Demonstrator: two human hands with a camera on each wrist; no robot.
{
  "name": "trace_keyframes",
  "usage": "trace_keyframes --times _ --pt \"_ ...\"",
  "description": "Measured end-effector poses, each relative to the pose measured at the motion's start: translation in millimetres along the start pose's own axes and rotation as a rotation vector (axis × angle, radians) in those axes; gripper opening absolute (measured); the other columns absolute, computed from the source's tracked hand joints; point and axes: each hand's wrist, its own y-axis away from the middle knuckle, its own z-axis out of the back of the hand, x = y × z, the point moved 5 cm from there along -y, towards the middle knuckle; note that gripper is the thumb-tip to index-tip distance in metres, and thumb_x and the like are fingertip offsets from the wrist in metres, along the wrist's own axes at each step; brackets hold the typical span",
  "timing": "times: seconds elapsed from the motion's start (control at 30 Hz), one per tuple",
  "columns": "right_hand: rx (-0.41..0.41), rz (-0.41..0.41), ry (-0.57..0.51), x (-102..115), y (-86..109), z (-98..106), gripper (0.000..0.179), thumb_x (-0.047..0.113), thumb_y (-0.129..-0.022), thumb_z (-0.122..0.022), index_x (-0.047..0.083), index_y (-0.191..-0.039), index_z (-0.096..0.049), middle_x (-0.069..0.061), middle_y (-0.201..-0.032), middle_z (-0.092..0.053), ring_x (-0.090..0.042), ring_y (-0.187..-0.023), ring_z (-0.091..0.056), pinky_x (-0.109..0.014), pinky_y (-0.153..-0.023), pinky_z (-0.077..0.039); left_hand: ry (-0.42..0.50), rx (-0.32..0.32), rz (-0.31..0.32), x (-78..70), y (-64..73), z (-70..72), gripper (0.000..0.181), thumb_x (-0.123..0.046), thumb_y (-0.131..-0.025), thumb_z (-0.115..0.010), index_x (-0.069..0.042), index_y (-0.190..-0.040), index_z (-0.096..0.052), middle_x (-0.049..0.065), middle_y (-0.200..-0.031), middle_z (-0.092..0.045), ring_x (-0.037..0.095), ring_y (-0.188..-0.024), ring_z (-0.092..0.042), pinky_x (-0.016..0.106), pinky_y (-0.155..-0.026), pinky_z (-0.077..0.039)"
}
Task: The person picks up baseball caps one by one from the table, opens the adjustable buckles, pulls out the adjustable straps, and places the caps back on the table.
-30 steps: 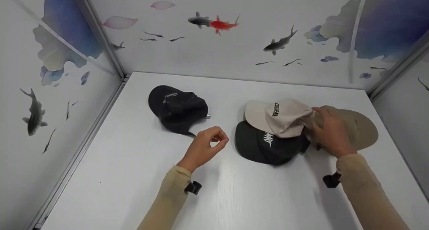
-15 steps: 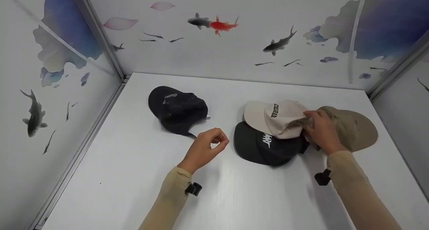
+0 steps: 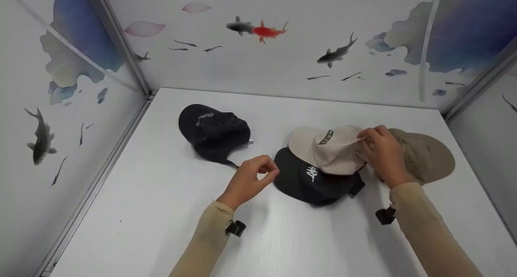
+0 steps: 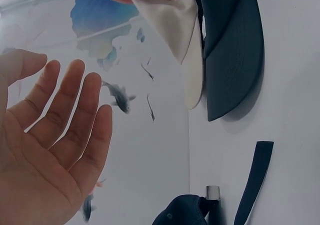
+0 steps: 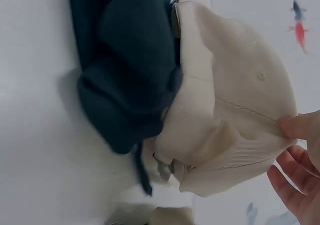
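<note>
My right hand [image 3: 384, 156] pinches the crown of a cream baseball cap [image 3: 339, 150] between thumb and fingers; the right wrist view shows the grip on the cream cloth [image 5: 240, 100]. That cap lies partly over a black cap with white lettering [image 3: 319, 188]. A khaki cap [image 3: 430, 156] lies just right of the hand, partly hidden by it. My left hand [image 3: 248, 180] hovers above the table with loosely bent fingers and holds nothing; its palm shows in the left wrist view. Beyond it lies a dark cap with small lettering [image 3: 216, 131].
The caps lie on a white table [image 3: 161, 212]. Behind it rises a white wall painted with fish [image 3: 335, 53], and another panel [image 3: 36, 188] stands at the left. Metal frame edges [image 3: 129, 51] join the panels.
My right hand has shifted left from beside the khaki cap and taken hold of the cream cap. The cream and black caps have moved slightly left and nearer. The left hand barely moved.
</note>
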Motion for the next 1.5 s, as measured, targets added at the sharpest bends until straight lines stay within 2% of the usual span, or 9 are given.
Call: trace_keyframes --times 0.23,0.4,0.63,0.87,1.03,1.23,1.3,1.4,1.5 --pt "-0.054 0.071 0.013 35.5 -12.5 9.7 0.004 0.005 -0.092 -0.069 0.007 -0.096 -0.069 -0.014 -0.093 -0.057 -0.028 -0.084 -0.055 -0.039 -0.071 -0.044 0.013 0.037 -0.018 -7.8 -4.7 -9.8 0.005 -0.016 -0.098 -0.064 -0.013 -0.101 -0.066 -0.001 -0.101 -0.070 0.011 -0.095 -0.066 0.032 -0.095 -0.055" --pt "-0.093 0.128 0.015 59.1 -17.4 16.5 0.004 0.007 -0.093 -0.069 0.007 -0.097 -0.068 -0.015 -0.092 -0.056 -0.031 -0.082 -0.053 -0.039 -0.071 -0.043 0.029 0.062 -0.033 -13.9 -8.3 -17.7 0.012 -0.017 -0.098 -0.064 -0.013 -0.109 -0.066 0.000 -0.111 -0.071 0.013 -0.105 -0.067 0.029 -0.097 -0.053" --pt "-0.148 0.159 0.035 93.2 -17.4 27.9 0.002 0.011 -0.092 -0.070 0.010 -0.093 -0.070 -0.013 -0.089 -0.059 -0.030 -0.078 -0.057 -0.041 -0.064 -0.047 -0.009 0.056 -0.101 -27.3 -11.0 -26.7 0.028 -0.021 -0.099 -0.063 -0.013 -0.125 -0.062 0.001 -0.126 -0.065 0.017 -0.121 -0.060 0.033 -0.103 -0.050" --pt "-0.178 0.199 0.048 129.7 -14.0 37.8 0.005 0.007 -0.088 -0.074 0.008 -0.089 -0.070 -0.012 -0.084 -0.059 -0.023 -0.062 -0.058 -0.038 -0.050 -0.049 0.053 0.045 -0.121 -45.3 -13.7 -37.3 0.036 -0.026 -0.097 -0.066 -0.013 -0.130 -0.058 0.001 -0.138 -0.057 0.012 -0.125 -0.055 0.030 -0.103 -0.050" --pt "-0.113 0.189 -0.014 150.3 -11.5 41.2 0.005 0.003 -0.087 -0.074 0.006 -0.090 -0.071 -0.010 -0.078 -0.056 -0.017 -0.060 -0.051 -0.032 -0.051 -0.045 -0.041 0.012 -0.098 -54.3 -13.4 -41.8 0.049 -0.039 -0.094 -0.068 -0.014 -0.134 -0.054 -0.001 -0.137 -0.055 0.011 -0.129 -0.051 0.028 -0.109 -0.044" --pt "-0.019 0.129 -0.125 162.0 -10.6 40.4 0.008 -0.001 -0.087 -0.069 0.005 -0.093 -0.070 -0.007 -0.073 -0.055 -0.012 -0.060 -0.046 -0.026 -0.054 -0.039 -0.230 -0.048 -0.123 -59.4 -10.1 -46.7 0.062 -0.051 -0.085 -0.074 -0.016 -0.132 -0.053 -0.001 -0.139 -0.050 0.014 -0.129 -0.050 0.036 -0.107 -0.046" --pt "0.000 0.122 -0.167 163.5 -10.5 40.8 0.010 -0.003 -0.088 -0.067 0.005 -0.094 -0.070 -0.007 -0.073 -0.055 -0.011 -0.059 -0.045 -0.024 -0.054 -0.039 -0.279 -0.068 -0.156 -60.2 -8.6 -46.8 0.058 -0.049 -0.084 -0.076 -0.016 -0.127 -0.056 0.001 -0.137 -0.050 0.015 -0.127 -0.051 0.037 -0.106 -0.046" --pt "0.029 0.102 -0.239 162.2 -10.5 40.7 0.011 -0.004 -0.088 -0.067 0.004 -0.096 -0.068 -0.006 -0.074 -0.055 -0.010 -0.056 -0.045 -0.022 -0.052 -0.040 -0.345 -0.106 -0.207 -61.1 -7.4 -43.8 0.039 -0.039 -0.085 -0.079 -0.015 -0.111 -0.062 0.000 -0.123 -0.057 0.015 -0.116 -0.056 0.033 -0.100 -0.049" --pt "0.059 0.071 -0.305 158.7 -10.6 39.5 0.010 -0.002 -0.089 -0.068 0.005 -0.096 -0.067 -0.005 -0.076 -0.057 -0.008 -0.056 -0.048 -0.019 -0.053 -0.042 -0.316 -0.118 -0.212 -60.6 -6.7 -38.4 0.023 -0.028 -0.087 -0.078 -0.014 -0.099 -0.064 -0.001 -0.107 -0.062 0.013 -0.102 -0.059 0.026 -0.092 -0.051"
